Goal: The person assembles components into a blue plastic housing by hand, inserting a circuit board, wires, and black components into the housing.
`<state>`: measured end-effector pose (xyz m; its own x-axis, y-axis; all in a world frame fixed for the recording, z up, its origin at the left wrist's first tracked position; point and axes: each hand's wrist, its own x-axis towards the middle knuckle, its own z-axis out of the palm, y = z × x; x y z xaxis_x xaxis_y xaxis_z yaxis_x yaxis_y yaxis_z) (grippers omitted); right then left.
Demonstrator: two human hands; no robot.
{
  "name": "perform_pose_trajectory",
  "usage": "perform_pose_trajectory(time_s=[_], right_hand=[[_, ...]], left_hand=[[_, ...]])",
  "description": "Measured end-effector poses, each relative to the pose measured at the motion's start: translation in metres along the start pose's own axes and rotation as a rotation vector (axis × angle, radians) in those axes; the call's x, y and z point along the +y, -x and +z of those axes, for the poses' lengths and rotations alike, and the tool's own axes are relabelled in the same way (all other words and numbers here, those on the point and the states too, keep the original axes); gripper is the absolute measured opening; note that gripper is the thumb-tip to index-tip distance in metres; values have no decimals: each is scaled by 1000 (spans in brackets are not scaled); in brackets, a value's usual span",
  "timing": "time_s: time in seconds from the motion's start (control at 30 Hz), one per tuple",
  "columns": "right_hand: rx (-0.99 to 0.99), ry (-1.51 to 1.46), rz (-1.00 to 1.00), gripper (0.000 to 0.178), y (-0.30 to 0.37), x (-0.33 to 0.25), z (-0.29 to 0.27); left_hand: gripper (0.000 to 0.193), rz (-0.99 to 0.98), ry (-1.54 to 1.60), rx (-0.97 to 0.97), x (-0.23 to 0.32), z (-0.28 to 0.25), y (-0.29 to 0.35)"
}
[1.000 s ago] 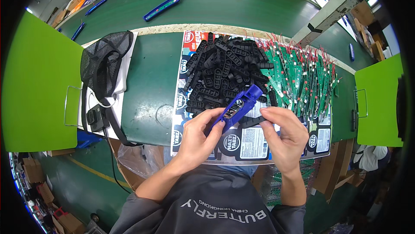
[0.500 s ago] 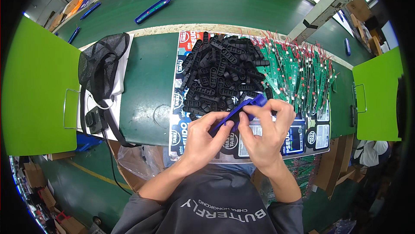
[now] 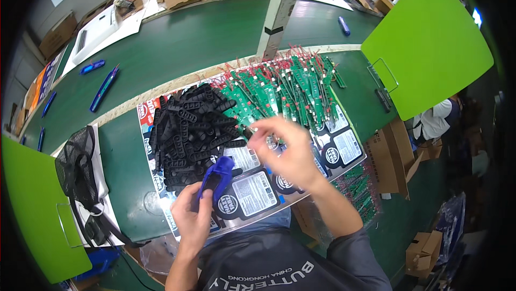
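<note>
My left hand (image 3: 192,217) grips a blue plastic housing (image 3: 216,176) just above the printed sheet (image 3: 252,189) near the table's front edge. My right hand (image 3: 284,151) is blurred, lifted over the sheet between the pile of black plastic strips (image 3: 189,130) and the spread of green circuit boards (image 3: 290,87). Its fingers are pinched together near the boards' edge; I cannot tell whether they hold anything. The black pile lies just beyond the blue housing.
A black mesh bag (image 3: 80,173) lies at the left on the green table (image 3: 177,44). Green dividers (image 3: 424,38) stand right and left. Blue pens (image 3: 103,89) lie on the far belt. Cardboard boxes (image 3: 389,154) sit at the right, where another person's sleeve (image 3: 438,119) shows.
My right hand has left the blue housing and moved up and right toward the green boards. My left hand keeps the housing, lower and nearer me. The view has swung rightward.
</note>
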<state>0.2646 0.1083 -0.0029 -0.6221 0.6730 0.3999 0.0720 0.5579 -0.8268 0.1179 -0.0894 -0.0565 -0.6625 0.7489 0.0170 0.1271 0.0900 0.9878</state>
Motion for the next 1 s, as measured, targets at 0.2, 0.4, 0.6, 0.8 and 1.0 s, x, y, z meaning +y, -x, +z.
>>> perform_pose_trajectory(time_s=[0.2, 0.4, 0.6, 0.8, 1.0], right_hand=[[264, 642, 161, 14, -56, 73, -99], [120, 923, 123, 20, -94, 84, -89], [-51, 1042, 293, 27, -117, 95, -93], [50, 1013, 215, 26, -115, 74, -97], [254, 282, 116, 23, -100, 35, -104]], left_hand=[[18, -18, 62, -29, 3, -2, 3], [16, 12, 34, -38, 6, 1, 1], [17, 30, -11, -63, -2, -1, 4], [14, 22, 33, -13, -6, 1, 2], [15, -22, 67, -18, -9, -2, 5]])
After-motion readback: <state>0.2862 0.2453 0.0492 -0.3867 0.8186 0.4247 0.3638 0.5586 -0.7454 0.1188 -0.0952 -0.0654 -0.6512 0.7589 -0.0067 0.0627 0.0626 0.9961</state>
